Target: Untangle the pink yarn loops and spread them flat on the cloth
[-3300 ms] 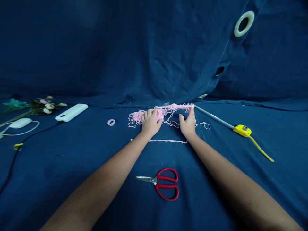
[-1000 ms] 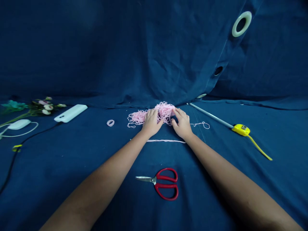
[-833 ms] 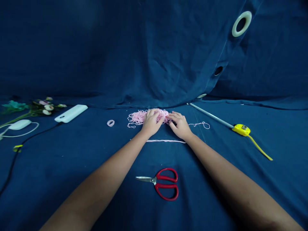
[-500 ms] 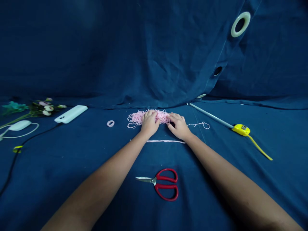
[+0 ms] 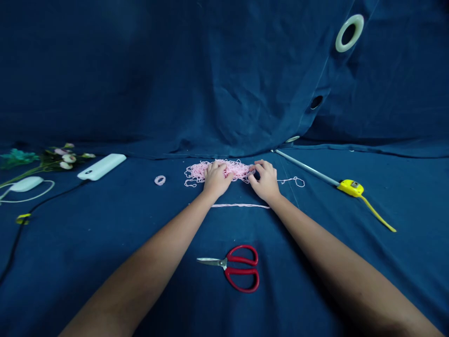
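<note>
A tangled heap of pink yarn (image 5: 198, 171) lies on the blue cloth in the middle of the head view. Across its centre rests my left hand (image 5: 216, 178), its fingers curled into the strands. My right hand (image 5: 265, 179) is at the heap's right end, thumb and fingertips drawn together on yarn; the exact strand is too small to make out. A loose yarn end with a loop (image 5: 300, 182) trails out to the right of that hand. Nearer to me, several straight yarn strands (image 5: 240, 205) lie sideways, partly behind my wrists.
Red-handled scissors (image 5: 242, 269) lie between my forearms. On the left are a small pink yarn ring (image 5: 160, 180), a white device (image 5: 102, 167) with a black cable, and artificial flowers (image 5: 67, 159). A yellow tape measure (image 5: 351, 187) touches a grey rod (image 5: 308, 169) at right.
My right hand has shifted slightly right, and its fingers have gone from spread over the heap's edge to curled in a pinch. The left hand stays on the yarn.
</note>
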Action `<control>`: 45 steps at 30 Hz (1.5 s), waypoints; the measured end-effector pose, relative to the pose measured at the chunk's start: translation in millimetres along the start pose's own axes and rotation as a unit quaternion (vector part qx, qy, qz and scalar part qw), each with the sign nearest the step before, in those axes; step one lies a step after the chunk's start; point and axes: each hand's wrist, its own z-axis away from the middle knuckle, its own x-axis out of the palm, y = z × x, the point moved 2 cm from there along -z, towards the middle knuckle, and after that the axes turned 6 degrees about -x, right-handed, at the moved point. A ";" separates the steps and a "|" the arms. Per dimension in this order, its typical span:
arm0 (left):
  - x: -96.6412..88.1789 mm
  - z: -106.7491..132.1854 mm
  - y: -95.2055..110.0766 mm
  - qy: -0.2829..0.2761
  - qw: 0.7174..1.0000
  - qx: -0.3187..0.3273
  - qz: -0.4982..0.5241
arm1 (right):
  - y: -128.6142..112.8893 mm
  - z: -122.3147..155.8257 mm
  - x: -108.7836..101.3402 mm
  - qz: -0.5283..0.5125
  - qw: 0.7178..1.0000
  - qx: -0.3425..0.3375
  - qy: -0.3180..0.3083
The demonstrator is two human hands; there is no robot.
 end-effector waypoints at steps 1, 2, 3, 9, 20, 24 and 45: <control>-0.4 0.5 1.5 -0.004 1.000 0.011 0.003 | -0.8 0.1 0.2 -0.006 1.000 -0.013 -0.011; -1.2 1.0 2.9 -0.005 1.000 0.023 0.008 | -1.6 0.1 0.6 -0.013 0.999 -0.033 -0.026; -2.4 1.4 4.3 -0.004 0.999 0.036 0.015 | -2.4 0.2 1.5 -0.021 0.997 -0.057 -0.048; -11.4 6.3 13.9 -0.001 0.989 0.137 0.049 | -1.7 0.2 10.3 -0.014 0.985 -0.103 -0.139; -12.6 0.0 4.1 0.054 0.997 -0.016 0.055 | 12.4 -0.9 10.0 0.013 0.997 0.065 -0.037; -14.6 1.5 3.6 0.065 0.996 -0.046 0.050 | 8.6 -0.9 10.1 0.014 0.997 0.025 -0.071; -5.3 9.6 17.3 -0.010 0.984 0.175 0.024 | -12.1 -0.2 -3.6 -0.064 0.988 -0.123 -0.072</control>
